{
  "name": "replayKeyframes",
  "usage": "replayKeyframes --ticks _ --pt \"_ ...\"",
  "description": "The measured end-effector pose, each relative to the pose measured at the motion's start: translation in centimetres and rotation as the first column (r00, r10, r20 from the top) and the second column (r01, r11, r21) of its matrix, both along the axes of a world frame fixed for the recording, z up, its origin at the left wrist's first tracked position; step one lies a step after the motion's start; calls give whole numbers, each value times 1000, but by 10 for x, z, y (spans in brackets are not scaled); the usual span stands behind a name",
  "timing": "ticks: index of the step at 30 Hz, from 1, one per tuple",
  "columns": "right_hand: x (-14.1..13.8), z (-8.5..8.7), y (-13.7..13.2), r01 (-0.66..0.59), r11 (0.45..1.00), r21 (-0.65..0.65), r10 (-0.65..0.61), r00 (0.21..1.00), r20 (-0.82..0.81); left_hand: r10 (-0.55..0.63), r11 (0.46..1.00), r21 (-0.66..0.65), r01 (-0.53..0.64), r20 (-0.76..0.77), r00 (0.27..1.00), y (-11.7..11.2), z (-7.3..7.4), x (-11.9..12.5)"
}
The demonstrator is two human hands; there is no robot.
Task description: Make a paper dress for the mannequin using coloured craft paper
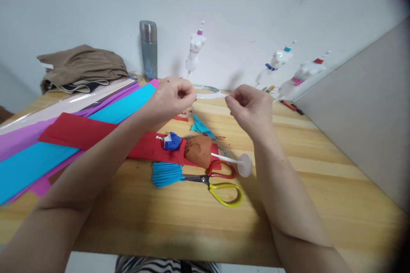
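Above the table, my left hand (174, 96) is closed in a pinch on the left side of a roll of white tape (207, 95). My right hand (251, 104) pinches the tape's narrow end, so a short strip stretches between roll and fingertips. Below them lies a miniature dress form in a blue top (172, 141) and a brown paper skirt (199, 150), its rod and round base (245, 165) pointing right. It rests on a long red paper strip (145, 145). Scissors (205, 179) with one red and one yellow handle touch a pleated blue paper piece (166, 174).
Blue (128, 104), purple and pale sheets spread leftward, near folded brown cloth (86, 66) and a flask (149, 51). Miniature dress forms stand behind: one centrally (194, 49), two to the right (281, 57). Teal scraps (201, 126) and a red-black tool (291, 107) lie about.
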State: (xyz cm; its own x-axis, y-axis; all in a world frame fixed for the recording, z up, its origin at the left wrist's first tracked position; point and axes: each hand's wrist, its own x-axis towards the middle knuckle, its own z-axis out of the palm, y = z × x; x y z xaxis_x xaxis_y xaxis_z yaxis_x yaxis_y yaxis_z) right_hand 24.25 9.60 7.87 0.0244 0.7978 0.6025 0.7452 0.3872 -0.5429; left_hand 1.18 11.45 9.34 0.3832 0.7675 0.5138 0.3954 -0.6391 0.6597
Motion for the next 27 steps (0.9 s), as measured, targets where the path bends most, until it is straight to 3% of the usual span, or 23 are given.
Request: replayKeyframes --ticks 4,8,11,14,17,18,20,23,24,25,27 --pt "21 -6 17 78 996 -51 -79 997 -15 -95 952 -258 165 264 960 4 6 -8" --pt "31 -13 27 131 986 -102 -132 991 -4 -81 923 -304 237 449 890 10 7 -9" --pt "34 -12 30 147 970 -195 -154 988 -21 -59 917 -316 244 498 865 11 8 -7" --pt "36 1 24 180 940 -290 -218 971 -103 -17 894 -379 240 507 862 9 10 -3" --pt "35 25 -1 230 938 -258 -301 911 -281 52 856 -448 256 569 821 7 10 1" --pt "34 34 -13 206 966 -159 -249 907 -339 66 849 -458 264 587 807 8 8 2" --pt "30 51 -41 46 996 74 -16 933 -358 61 836 -468 286 598 799 9 4 4" --pt "23 61 -75 -169 986 15 168 959 -228 51 821 -488 296 579 814 11 -3 7" --pt "21 59 -81 -307 945 -116 290 946 -143 49 817 -495 296 571 819 11 -5 8" --pt "18 55 -85 -423 866 -269 424 904 -56 47 815 -499 294 564 825 11 -7 9" --pt "14 37 -90 -498 684 -532 634 767 97 33 812 -499 304 559 829 9 -11 12"
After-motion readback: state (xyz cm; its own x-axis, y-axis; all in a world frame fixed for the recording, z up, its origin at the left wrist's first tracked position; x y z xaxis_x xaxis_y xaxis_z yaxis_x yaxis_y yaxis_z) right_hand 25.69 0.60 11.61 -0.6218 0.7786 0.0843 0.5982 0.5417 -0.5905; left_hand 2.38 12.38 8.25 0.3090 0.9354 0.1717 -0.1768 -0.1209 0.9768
